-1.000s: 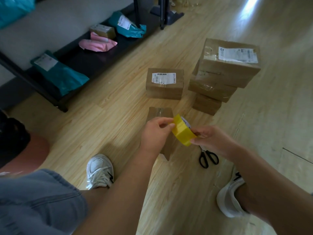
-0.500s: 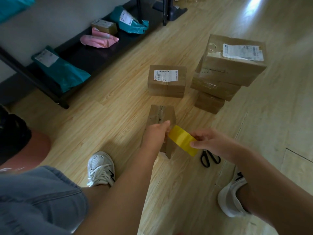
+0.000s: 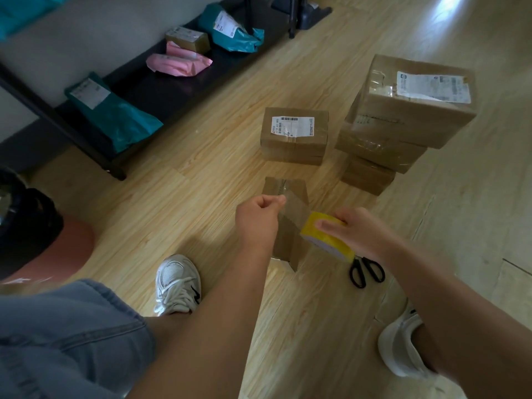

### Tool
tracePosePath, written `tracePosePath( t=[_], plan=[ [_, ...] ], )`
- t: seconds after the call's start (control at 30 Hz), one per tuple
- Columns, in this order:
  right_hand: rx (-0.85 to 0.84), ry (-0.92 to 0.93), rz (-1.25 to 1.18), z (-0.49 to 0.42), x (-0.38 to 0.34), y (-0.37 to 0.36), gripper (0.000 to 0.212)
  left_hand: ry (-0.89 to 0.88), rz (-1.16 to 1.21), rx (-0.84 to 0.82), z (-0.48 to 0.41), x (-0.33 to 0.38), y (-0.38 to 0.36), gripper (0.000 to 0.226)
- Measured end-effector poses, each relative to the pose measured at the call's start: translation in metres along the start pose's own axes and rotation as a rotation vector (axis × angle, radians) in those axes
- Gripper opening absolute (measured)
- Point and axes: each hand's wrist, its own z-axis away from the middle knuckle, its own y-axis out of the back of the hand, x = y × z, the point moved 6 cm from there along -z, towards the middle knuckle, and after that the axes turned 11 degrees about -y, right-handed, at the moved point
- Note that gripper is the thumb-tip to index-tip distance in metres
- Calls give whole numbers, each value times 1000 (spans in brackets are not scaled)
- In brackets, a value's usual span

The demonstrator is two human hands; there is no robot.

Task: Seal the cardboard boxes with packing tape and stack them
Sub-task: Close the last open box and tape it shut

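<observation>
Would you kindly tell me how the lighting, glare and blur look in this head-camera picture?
Head view: dim overall, with a washed-out glare patch on the floor at top right; the right hand and its tape roll are smeared by motion blur, the left hand, pinching the tape strip, only slightly; the stacked boxes look sharp; wide-angle distortion bends the frame edges.

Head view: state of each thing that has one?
tape roll, gripped by right hand
tape strip, stretched from roll to left hand, pinched there
small box, on floor beneath strip
labelled box, taped shut, alone on floor
stack, three boxes high, taped
scissors, on floor, untouched
</observation>
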Motion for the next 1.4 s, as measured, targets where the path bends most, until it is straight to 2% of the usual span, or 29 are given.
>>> tracePosePath(
  t=[0.13, 0.27, 0.37, 0.43, 0.63, 0.83, 0.9, 1.0, 1.27, 1.4],
  plan=[
    [-50, -111, -201, -8, -4, 1, 61, 26, 31, 39, -18, 3, 4, 18],
    [-161, -98, -433, -14, -8, 9, 41, 94, 89, 121, -37, -8, 13, 12],
    [-62, -122, -298, -29, -5, 11, 53, 112, 121, 174, -47, -13, 17, 12],
    [22, -166, -191, -38, -6, 13, 53, 124, 118, 191, -51, -18, 19, 12],
    [63, -184, 136, -53, -11, 2, 61, 196, 128, 291, -51, -51, 37, 11],
    [58, -130, 145, -51, -15, -5, 50, 361, 166, 325, -54, -87, 45, 21],
    [90, -162, 214, -54, -15, -6, 34, 404, 180, 308, -54, -101, 42, 20],
    [99, -197, 278, -58, -12, -7, 68, 439, 222, 274, -50, -110, 34, 14],
    [144, -231, 374, -65, -2, -18, 65, 471, 216, 283, -51, -118, 31, 14],
    [161, -249, 408, -70, 5, -22, 69, 499, 43, 218, -55, -121, 30, 22]
  ],
)
